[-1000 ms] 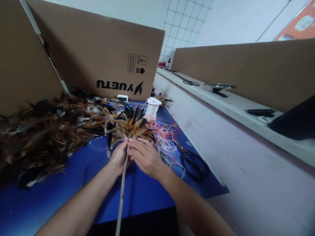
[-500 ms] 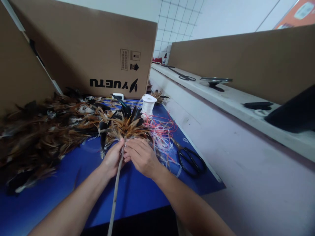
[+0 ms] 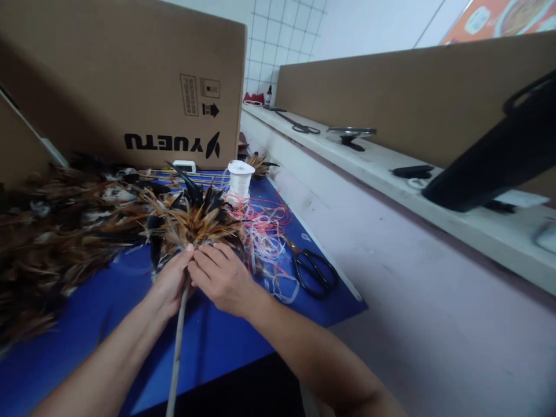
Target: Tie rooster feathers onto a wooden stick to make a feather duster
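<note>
Your left hand: pinching stick below feathers | right hand: fingers curled alongside, hold unclear | scissors: apart, near right edge of blue tabletop

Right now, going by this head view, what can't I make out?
- Where the stick meets the feather tuft: head view, covered by the left hand and right hand.
- Stick's lower end: head view, cut off by the bottom edge.
- Small print on the cardboard box: head view, too small.
- Feather pile's far side: head view, cut off by the left edge.
</note>
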`<control>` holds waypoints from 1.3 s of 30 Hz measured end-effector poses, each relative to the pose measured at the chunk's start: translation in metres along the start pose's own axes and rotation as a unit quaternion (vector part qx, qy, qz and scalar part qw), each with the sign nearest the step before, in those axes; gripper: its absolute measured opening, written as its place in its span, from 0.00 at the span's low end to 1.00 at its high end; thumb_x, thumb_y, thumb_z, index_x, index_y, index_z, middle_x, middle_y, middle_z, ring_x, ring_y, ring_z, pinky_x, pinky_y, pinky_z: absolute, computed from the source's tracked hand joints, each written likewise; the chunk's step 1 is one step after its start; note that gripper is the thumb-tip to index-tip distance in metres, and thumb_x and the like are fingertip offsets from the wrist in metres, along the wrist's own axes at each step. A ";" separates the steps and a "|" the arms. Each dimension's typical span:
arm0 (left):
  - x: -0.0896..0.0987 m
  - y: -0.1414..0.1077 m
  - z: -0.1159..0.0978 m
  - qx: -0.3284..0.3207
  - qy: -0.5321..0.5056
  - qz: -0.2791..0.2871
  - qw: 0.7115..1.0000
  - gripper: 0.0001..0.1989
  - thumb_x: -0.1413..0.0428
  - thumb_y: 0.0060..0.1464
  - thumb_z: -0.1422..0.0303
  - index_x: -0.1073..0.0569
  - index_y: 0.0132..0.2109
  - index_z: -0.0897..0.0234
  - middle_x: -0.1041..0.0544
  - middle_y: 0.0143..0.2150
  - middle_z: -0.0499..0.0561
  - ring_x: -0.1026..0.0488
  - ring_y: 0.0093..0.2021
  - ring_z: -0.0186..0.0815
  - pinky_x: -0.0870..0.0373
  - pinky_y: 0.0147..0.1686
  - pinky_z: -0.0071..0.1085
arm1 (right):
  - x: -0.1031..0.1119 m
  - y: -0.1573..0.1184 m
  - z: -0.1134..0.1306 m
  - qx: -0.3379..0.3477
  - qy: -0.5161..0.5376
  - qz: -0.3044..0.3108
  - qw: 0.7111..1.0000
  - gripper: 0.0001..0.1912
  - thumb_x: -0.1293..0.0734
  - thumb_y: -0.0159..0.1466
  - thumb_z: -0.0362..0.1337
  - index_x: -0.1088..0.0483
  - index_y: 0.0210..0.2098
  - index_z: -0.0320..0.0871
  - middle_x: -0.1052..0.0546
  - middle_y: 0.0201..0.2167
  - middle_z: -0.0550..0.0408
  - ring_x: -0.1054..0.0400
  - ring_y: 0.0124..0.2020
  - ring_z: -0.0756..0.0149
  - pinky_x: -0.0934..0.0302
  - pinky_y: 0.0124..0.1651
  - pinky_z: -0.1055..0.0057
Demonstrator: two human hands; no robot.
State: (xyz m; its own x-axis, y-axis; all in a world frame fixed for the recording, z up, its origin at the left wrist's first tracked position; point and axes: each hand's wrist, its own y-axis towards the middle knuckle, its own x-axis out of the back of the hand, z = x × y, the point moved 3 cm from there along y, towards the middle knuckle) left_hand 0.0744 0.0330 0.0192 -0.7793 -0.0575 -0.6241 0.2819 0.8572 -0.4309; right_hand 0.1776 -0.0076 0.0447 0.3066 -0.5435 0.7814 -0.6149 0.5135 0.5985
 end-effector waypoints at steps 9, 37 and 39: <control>0.000 -0.001 -0.011 -0.055 0.054 0.060 0.995 0.10 0.44 0.52 0.70 0.38 0.28 0.66 0.39 0.20 0.42 0.45 0.15 0.22 0.47 0.10 0.18 | 0.029 -0.008 -0.025 -0.111 0.112 -0.092 0.983 0.14 0.43 0.65 0.30 0.33 0.48 0.39 0.27 0.48 0.51 0.40 0.55 0.63 0.45 0.57 0.62; -0.007 -0.025 -0.043 -0.119 0.058 0.082 0.988 0.10 0.52 0.59 0.72 0.41 0.29 0.66 0.42 0.25 0.44 0.47 0.18 0.22 0.46 0.12 0.18 | 0.067 -0.052 -0.140 -0.343 0.230 0.004 0.911 0.08 0.37 0.62 0.38 0.28 0.30 0.41 0.26 0.29 0.55 0.34 0.31 0.70 0.41 0.35 0.72; -0.007 -0.025 -0.043 -0.118 0.053 0.084 0.988 0.10 0.52 0.59 0.72 0.41 0.29 0.66 0.41 0.25 0.44 0.47 0.18 0.22 0.46 0.12 0.18 | 0.080 -0.045 -0.145 -0.358 0.243 -0.029 0.901 0.08 0.36 0.61 0.39 0.27 0.30 0.41 0.26 0.29 0.55 0.33 0.31 0.69 0.41 0.35 0.72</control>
State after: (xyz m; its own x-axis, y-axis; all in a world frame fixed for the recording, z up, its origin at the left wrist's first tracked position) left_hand 0.0485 0.0345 0.0624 -0.7900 0.1384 -0.5973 0.2829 0.9466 -0.1548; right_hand 0.3350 0.0219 0.1059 0.7128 -0.3174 0.6254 -0.0140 0.8851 0.4651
